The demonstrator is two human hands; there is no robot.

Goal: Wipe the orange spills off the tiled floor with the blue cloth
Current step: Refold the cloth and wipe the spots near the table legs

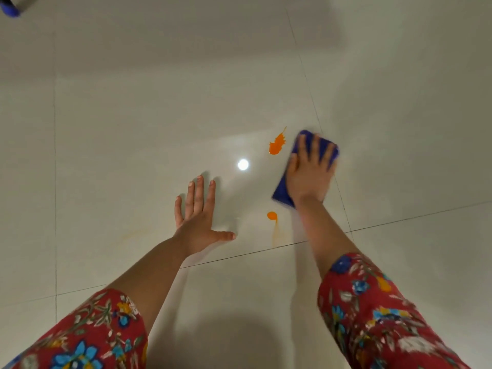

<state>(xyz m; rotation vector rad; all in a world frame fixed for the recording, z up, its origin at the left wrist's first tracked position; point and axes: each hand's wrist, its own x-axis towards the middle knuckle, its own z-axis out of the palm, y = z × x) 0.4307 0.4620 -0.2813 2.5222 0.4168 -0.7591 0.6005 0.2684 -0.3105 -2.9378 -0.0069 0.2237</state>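
My right hand (310,171) presses flat on the folded blue cloth (282,192), fingers spread over it, on the pale tiled floor (159,115). Just left of the cloth's far end lies a bright orange splash (277,145). A smaller orange drop (271,215) with a faint smeared trail running toward me sits near the cloth's near corner. My left hand (198,218) rests palm down on the floor, fingers apart, holding nothing, left of both spills.
A ceiling light's reflection (242,164) shines on the glossy tile between my hands. Grout lines (239,255) cross below the hands. A faint orange streak (133,234) marks the tile at the left. A blue object (9,9) pokes in at the top left corner.
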